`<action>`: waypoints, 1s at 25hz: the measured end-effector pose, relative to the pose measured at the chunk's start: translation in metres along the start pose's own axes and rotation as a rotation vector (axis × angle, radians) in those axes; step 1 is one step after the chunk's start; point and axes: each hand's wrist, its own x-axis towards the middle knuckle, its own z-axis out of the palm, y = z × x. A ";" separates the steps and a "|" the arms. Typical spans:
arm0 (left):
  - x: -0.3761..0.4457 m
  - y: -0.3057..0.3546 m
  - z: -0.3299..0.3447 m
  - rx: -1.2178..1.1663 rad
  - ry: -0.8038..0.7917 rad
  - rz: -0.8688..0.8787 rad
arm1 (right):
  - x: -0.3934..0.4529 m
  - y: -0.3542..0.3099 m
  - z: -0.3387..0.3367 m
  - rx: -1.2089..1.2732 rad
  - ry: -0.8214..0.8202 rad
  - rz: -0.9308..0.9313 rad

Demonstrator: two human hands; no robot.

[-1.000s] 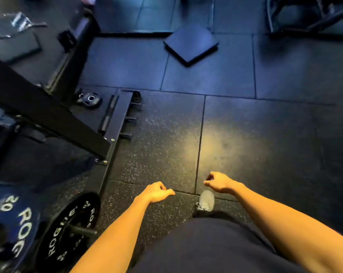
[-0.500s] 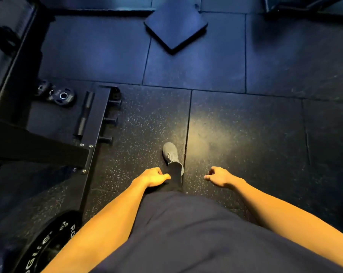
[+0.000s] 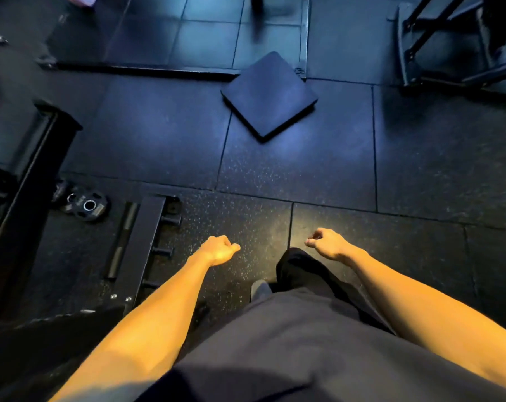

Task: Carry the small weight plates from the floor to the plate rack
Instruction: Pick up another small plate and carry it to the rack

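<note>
While fingers curl loosely into half-fists, both hands hold nothing — left hand (image 3: 219, 250) and right hand (image 3: 327, 244) hang over rubber floor (image 3: 420, 175). Landmark: black steel rack base (image 3: 142, 242) with short pegs, just left of left hand. Small weight plates (image 3: 84, 203) lie flat on floor beyond rack base, up-left, overlapping — untouched. Square dark pad (image 3: 269, 94) sits far beyond rack base, up-right. Grey shoe (image 3: 259, 290) right of rack base, between forearms.

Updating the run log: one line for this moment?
stage: approach | left hand: loosely curled, empty | right hand: loosely curled, empty | small plates: on floor, left of hands
</note>
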 end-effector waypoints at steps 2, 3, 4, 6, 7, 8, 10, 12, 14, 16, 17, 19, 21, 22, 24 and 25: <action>0.033 0.017 -0.040 -0.052 -0.022 -0.009 | 0.044 -0.021 -0.026 0.012 -0.026 0.033; 0.052 0.024 -0.058 -0.066 -0.055 -0.028 | 0.070 -0.030 -0.036 0.006 -0.052 0.047; 0.068 0.032 -0.073 -0.071 -0.097 -0.048 | 0.092 -0.039 -0.046 -0.011 -0.084 0.057; 0.101 0.045 -0.103 -0.056 -0.136 -0.077 | 0.136 -0.058 -0.069 -0.055 -0.117 0.056; 0.122 0.054 -0.128 -0.063 -0.124 -0.092 | 0.164 -0.075 -0.091 -0.079 -0.112 0.047; 0.136 0.062 -0.151 -0.084 -0.103 -0.107 | 0.186 -0.092 -0.115 -0.092 -0.101 0.034; 0.170 0.082 -0.213 -0.144 -0.023 -0.134 | 0.241 -0.143 -0.173 -0.118 -0.095 -0.007; 0.199 0.095 -0.269 -0.251 0.083 -0.152 | 0.291 -0.194 -0.226 -0.155 -0.053 -0.067; 0.221 0.103 -0.313 -0.335 0.144 -0.164 | 0.327 -0.243 -0.260 -0.187 -0.049 -0.110; 0.248 0.106 -0.356 -0.377 0.148 -0.178 | 0.369 -0.293 -0.285 -0.211 -0.074 -0.130; 0.262 0.104 -0.374 -0.379 0.137 -0.196 | 0.389 -0.314 -0.292 -0.236 -0.095 -0.132; 0.291 0.096 -0.408 -0.375 0.079 -0.232 | 0.431 -0.357 -0.302 -0.300 -0.127 -0.138; 0.323 0.080 -0.442 -0.379 -0.003 -0.253 | 0.470 -0.403 -0.308 -0.376 -0.164 -0.142; 0.337 0.070 -0.462 -0.379 -0.016 -0.264 | 0.490 -0.426 -0.311 -0.410 -0.174 -0.147; 0.364 0.044 -0.517 -0.419 -0.010 -0.293 | 0.530 -0.490 -0.319 -0.469 -0.196 -0.171; 0.374 0.030 -0.546 -0.459 0.013 -0.314 | 0.547 -0.524 -0.324 -0.492 -0.202 -0.196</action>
